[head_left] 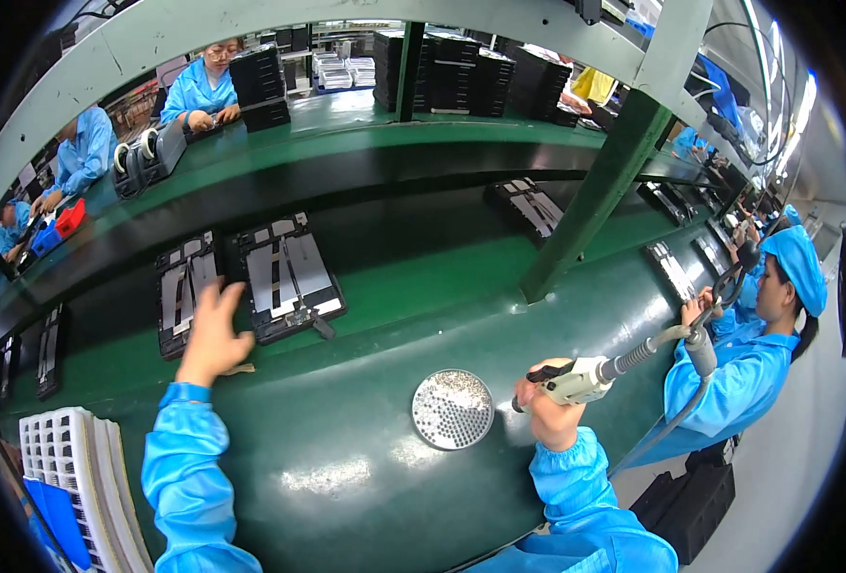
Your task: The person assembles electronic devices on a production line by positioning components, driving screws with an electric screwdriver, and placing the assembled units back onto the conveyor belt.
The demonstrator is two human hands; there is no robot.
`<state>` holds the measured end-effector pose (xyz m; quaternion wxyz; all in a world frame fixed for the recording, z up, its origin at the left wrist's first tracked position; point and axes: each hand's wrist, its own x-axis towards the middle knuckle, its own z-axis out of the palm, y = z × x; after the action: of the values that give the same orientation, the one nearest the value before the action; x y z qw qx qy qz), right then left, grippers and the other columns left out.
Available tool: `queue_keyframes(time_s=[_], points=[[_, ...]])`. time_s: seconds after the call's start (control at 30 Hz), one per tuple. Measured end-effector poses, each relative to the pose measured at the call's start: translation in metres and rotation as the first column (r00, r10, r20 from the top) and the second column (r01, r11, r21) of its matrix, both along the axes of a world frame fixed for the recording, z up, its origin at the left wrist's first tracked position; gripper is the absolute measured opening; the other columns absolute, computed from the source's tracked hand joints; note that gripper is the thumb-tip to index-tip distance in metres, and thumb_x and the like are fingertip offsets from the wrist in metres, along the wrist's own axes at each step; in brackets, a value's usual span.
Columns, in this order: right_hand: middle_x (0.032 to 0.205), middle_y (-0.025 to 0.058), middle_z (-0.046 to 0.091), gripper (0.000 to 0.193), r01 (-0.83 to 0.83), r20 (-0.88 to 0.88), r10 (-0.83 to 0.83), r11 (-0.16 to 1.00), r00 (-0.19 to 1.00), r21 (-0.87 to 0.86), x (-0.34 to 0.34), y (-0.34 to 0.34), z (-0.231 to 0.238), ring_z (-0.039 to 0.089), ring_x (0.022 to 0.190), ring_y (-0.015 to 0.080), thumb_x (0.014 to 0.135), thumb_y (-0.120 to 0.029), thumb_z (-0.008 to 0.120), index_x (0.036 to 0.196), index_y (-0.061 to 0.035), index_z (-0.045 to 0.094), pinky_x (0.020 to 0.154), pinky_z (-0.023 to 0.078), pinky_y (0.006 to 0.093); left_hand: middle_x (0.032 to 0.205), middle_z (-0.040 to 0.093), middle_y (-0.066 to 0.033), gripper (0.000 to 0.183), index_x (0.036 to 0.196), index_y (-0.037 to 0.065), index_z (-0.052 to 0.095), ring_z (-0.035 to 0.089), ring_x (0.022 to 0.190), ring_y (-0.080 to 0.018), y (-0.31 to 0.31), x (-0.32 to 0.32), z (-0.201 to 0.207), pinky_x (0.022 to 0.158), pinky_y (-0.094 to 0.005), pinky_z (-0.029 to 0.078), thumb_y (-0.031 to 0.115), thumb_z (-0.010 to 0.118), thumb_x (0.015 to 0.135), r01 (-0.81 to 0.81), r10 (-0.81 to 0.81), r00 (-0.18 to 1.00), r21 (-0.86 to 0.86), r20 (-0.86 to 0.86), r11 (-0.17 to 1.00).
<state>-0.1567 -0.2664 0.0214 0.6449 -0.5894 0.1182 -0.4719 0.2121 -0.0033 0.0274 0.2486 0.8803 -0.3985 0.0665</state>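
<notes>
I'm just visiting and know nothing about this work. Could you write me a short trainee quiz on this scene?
1. What does the right hand hold?

2. True or false: seen from above, the round dish lies between the left hand and the right hand.

3. Where in the picture are the white trays?
a) upper right
b) lower left
c) lower right

Key:
1. A pale handheld tool.
2. True.
3. b

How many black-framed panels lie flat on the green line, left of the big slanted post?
5: the leftmost panel, its neighbour, a third panel partly behind the left hand, a fourth panel just right, a fifth panel near the post. The dark rim may hide others.
</notes>
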Motion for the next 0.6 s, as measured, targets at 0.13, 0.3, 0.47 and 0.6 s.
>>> queue_keyframes(time_s=[0.13, 0.3, 0.47, 0.6], points=[[0.074, 0.0093, 0.059, 0.028, -0.035, 0.022, 0.034, 0.999, 0.999, 0.036, 0.001, -0.003, 0.002, 0.059, 0.063, 0.0165, 0.07, 0.01, 0.059, 0.097, 0.0021, 0.055, 0.057, 0.049, 0.0279, 0.138, 0.036, -0.0255, 0.073, 0.128, 0.009, 0.05, 0.038, 0.128, -0.0428, -0.049, -0.027, 0.001, 0.104, -0.0439, 0.039, 0.024, 0.081, 0.064, 0.084, -0.109, 0.988, 0.207, 0.113, 0.975], [0.079, 0.0081, 0.06, 0.027, -0.054, -0.029, 0.054, 0.999, 0.998, 0.008, -0.006, -0.013, 0.001, 0.06, 0.068, 0.0144, 0.071, 0.009, 0.062, 0.096, 0.0005, 0.055, 0.06, 0.05, 0.0275, 0.123, 0.052, -0.0136, 0.061, 0.122, 0.012, 0.052, 0.051, 0.115, -0.034, -0.041, -0.002, -0.014, 0.084, -0.0429, 0.053, 0.022, 0.077, 0.067, 0.161, -0.219, 0.943, 0.231, 0.251, 0.959], [0.089, 0.01, 0.06, 0.039, -0.04, 0.005, 0.039, 0.995, 0.999, 0.086, 0.005, -0.015, -0.006, 0.06, 0.074, 0.0152, 0.072, 0.009, 0.062, 0.106, -0.0035, 0.049, 0.061, 0.051, 0.0289, 0.123, 0.053, -0.0113, 0.065, 0.123, 0.009, 0.05, 0.054, 0.111, -0.032, -0.034, 0.013, -0.039, 0.078, -0.0411, 0.054, 0.004, 0.07, 0.062, -0.116, -0.015, 0.837, 0.204, 0.547, 0.972], [0.09, 0.0118, 0.06, 0.044, -0.102, 0.011, 0.102, 0.994, 0.995, 0.049, 0.006, -0.018, -0.006, 0.061, 0.07, 0.0166, 0.069, 0.011, 0.06, 0.109, -0.0024, 0.048, 0.058, 0.052, 0.0297, 0.119, 0.058, -0.0137, 0.056, 0.118, 0.004, 0.053, 0.054, 0.111, -0.0349, -0.02, -0.008, -0.015, 0.082, -0.0409, 0.052, 0.0, 0.067, 0.064, -0.155, 0.049, 0.846, 0.157, 0.53, 0.975]])
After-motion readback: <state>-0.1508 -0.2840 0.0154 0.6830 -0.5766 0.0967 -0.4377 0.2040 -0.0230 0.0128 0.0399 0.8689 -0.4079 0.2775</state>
